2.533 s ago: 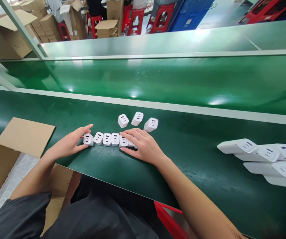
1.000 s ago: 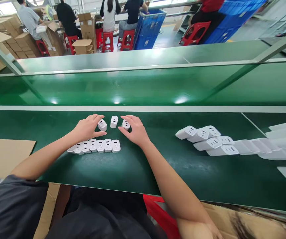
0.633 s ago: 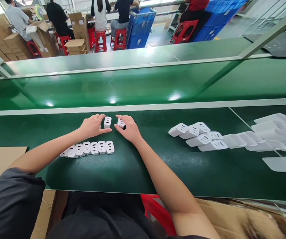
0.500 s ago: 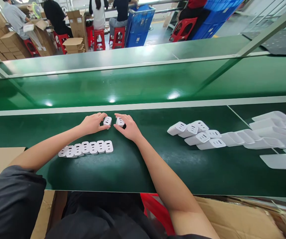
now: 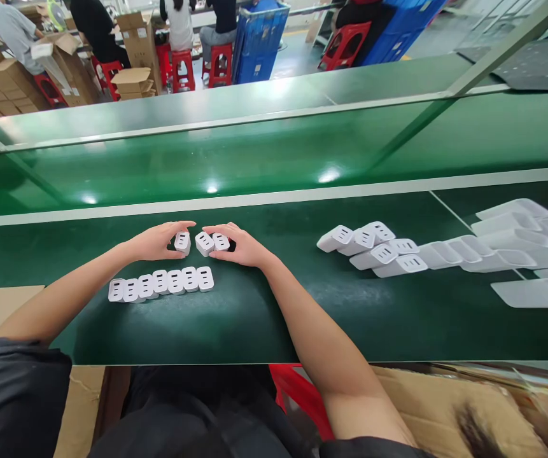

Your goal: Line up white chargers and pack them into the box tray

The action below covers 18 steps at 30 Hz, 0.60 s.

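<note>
My left hand (image 5: 161, 242) curls around a white USB charger (image 5: 182, 242), with the thumb low on it and the index finger stretched above. Just to the right, my right hand (image 5: 239, 245) has thumb and fingers about two more chargers, a tilted one (image 5: 203, 243) at the fingertips and another (image 5: 220, 242) nearer the palm. Dark port slots show on their upper faces. Closer to me, a row of several like chargers (image 5: 160, 280) stands side by side on the green table (image 5: 254, 318).
On the right lies a group of slotted white chargers (image 5: 383, 254), with pale, plain-ended white pieces (image 5: 507, 238) beyond. A cardboard sheet (image 5: 1, 312) is at the left edge. Behind the white rail (image 5: 274, 198), people sit on red stools (image 5: 182, 69) near cartons and blue crates (image 5: 259, 44).
Both hands have shifted left, the left one with its charger. Two chargers now show at my right hand where one showed before. The camera view has moved slightly.
</note>
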Motion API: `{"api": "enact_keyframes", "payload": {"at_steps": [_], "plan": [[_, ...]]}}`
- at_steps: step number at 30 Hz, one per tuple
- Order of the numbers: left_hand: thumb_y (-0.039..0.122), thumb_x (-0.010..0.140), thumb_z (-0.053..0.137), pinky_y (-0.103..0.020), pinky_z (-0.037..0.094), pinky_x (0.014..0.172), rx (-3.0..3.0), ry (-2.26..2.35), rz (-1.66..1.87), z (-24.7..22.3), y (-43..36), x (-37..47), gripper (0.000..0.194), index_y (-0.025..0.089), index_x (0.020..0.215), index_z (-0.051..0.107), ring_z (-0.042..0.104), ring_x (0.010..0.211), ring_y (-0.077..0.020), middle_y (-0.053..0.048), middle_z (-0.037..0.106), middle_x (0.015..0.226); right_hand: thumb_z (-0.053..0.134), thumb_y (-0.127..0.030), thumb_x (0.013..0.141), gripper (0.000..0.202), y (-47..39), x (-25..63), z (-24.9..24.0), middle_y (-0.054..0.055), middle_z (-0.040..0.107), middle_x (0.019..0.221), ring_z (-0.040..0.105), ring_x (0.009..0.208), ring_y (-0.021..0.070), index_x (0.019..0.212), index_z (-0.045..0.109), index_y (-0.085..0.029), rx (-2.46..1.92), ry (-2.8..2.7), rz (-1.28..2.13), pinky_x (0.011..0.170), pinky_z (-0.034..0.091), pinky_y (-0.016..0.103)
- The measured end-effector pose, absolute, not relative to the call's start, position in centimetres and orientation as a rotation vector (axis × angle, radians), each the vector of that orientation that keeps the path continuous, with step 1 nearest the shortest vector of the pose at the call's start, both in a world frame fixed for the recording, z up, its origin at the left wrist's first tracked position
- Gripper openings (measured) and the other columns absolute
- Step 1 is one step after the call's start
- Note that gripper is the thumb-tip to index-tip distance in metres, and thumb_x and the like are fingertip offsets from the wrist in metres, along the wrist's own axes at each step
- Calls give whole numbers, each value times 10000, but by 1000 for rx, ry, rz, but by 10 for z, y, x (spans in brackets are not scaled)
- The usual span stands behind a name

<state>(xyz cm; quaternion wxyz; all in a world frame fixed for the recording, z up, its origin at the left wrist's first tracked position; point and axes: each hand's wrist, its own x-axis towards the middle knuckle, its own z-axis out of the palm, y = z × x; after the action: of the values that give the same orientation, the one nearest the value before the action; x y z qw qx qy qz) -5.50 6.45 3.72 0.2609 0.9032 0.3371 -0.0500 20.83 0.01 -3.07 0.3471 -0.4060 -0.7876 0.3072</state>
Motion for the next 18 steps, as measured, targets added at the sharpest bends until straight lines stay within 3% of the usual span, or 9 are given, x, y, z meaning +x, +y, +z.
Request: {"api": "enact_keyframes", "payload": {"at_steps": [3, 11, 18], "plan": [[523, 855, 608, -326, 499, 842, 2460, 932, -121, 36, 60, -48, 755, 270, 1499, 306, 634, 1016, -222, -76, 600, 1283, 690, -393, 834, 551, 1, 206, -32, 63, 634, 1306, 535, 1110, 254, 1352, 561, -254, -1042, -2040, 784, 1024, 436, 483], [435, 863, 635, -318, 487, 840, 2563, 944, -124, 39, 50, -21, 722, 234, 1480, 319, 651, 1014, -234, -89, 624, 1252, 694, -425, 808, 475, -2, 207, -25, 73, 671, 1166, 559, 1020, 246, 1230, 607, -225, -1144, -2074, 787, 930, 471, 433], [432, 845, 649, -301, 463, 791, 2586, 846, -108, 56, 40, 13, 716, 212, 1450, 337, 651, 1016, -247, -77, 657, 1185, 695, -415, 777, 467, -19, 239, 15, 52, 650, 1088, 578, 1006, 251, 1206, 604, -256, -1428, -2137, 916, 843, 459, 367]]}}
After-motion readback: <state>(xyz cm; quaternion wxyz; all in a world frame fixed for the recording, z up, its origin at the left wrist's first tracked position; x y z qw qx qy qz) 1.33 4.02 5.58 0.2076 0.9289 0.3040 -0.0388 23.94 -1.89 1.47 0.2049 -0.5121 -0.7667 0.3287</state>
